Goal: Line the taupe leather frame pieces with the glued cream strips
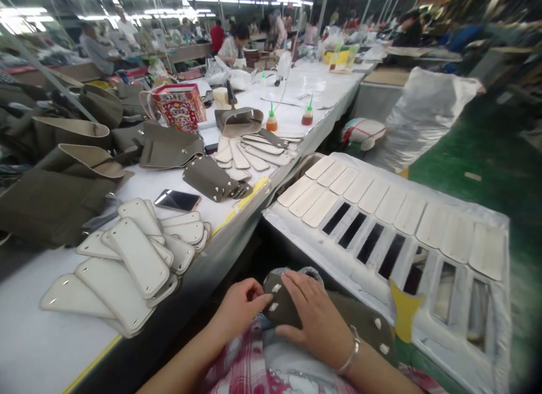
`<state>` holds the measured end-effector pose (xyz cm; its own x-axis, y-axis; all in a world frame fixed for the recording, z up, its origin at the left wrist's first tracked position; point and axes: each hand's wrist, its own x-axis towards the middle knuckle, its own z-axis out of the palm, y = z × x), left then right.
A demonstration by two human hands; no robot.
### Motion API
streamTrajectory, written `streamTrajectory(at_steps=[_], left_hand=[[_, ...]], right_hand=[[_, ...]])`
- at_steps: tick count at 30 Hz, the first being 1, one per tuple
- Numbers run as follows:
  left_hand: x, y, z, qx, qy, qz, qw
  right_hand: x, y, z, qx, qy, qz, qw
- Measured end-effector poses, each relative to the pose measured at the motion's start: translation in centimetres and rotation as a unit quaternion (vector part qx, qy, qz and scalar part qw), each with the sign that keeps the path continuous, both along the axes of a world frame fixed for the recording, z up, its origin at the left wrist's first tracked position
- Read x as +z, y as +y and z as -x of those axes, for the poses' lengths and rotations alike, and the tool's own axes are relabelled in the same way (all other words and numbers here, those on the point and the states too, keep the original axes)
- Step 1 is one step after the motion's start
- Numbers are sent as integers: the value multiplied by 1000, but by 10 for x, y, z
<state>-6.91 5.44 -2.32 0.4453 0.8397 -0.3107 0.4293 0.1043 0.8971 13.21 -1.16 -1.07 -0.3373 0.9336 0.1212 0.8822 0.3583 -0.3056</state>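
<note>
An olive-brown leather panel (359, 318) with white tabs near both ends lies across my lap. My right hand (315, 315), a bangle at its wrist, rests flat on the panel's left part with fingers stretched out. At the panel's left end, by two white tabs, my left hand (243, 303) has its fingers curled and thumb tip against the edge. Whatever is between those fingers is too small or hidden to make out. On the table to the left, white panels with metal studs (139, 258) lie in a loose pile. Beyond them is a stack of olive panels (212, 178).
A white-covered rack (453, 315) with slots stands at right, bearing rows of pale panels (389, 202) and a yellow piece (405, 310). The white table (25, 337) carries a phone (176, 200), olive bag bodies (55, 205), a patterned paper bag (180, 106) and two glue bottles (271, 122). People work farther back.
</note>
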Motion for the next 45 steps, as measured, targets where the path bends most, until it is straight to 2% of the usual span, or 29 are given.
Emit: streamTrajectory(at_steps=[2, 6, 15, 23, 28, 35, 39, 45], left_hand=[[-4, 2, -4, 4, -10, 6, 1000], [-6, 9, -8, 1, -14, 18, 1000], [-6, 24, -6, -72, 15, 3, 997], [-18, 24, -6, -81, -26, 27, 996], [-18, 18, -5, -67, -34, 42, 996], [-18, 20, -7, -69, -54, 70, 994], [-22, 19, -7, -60, -47, 55, 996], [-22, 21, -11, -62, -8, 17, 998]], right_hand=[[-6, 8, 8, 11, -13, 8, 1000], [-8, 11, 6, 10, -23, 27, 999], [-11, 13, 7, 7, -20, 38, 999], [-10, 14, 5, 9, 5, 50, 999], [-11, 9, 5, -16, 0, 47, 999], [-12, 8, 2, -2, 3, 38, 999], [-14, 9, 5, -7, 11, 31, 999], [-16, 12, 4, 15, -35, 22, 999]])
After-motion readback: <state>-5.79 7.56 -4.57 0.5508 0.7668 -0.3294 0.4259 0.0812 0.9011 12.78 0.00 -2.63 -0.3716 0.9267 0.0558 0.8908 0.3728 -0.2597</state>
